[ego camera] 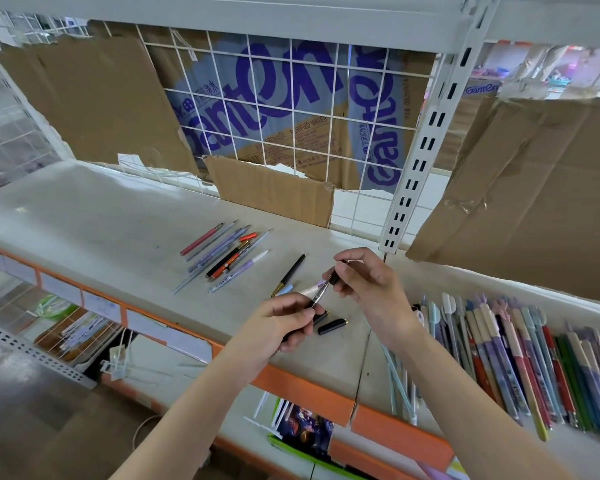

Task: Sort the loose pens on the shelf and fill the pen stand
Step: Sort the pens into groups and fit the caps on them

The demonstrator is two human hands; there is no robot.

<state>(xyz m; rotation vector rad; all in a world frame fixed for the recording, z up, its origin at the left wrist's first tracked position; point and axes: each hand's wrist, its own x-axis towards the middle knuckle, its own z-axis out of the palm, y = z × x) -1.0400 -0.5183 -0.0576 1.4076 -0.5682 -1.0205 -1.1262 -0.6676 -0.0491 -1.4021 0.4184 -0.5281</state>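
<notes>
Shelf point(94, 216), as we find it: our left hand point(286, 323) grips a black pen point(317, 296), fingers curled round its barrel. Our right hand point(364, 280) pinches the pen's far end. Black cap point(332, 326) lies just near of the hands. Loose pens point(227, 254), far left. Black-and-gold pen point(291, 271) between. Packed pens point(520, 358), right.

Stationery shop aisle. White metal retail shelf point(125, 216) with orange front strip point(312, 393) carrying price-label holders point(101, 303); slotted upright point(426, 133), wire-grid back panel point(278, 109). Bulk packaged pens point(520, 362) massed on shelf at right; loose pens point(222, 258) laid out mid-shelf. Flattened water cartons point(284, 98) line back. More stock on lower shelf point(305, 431).
</notes>
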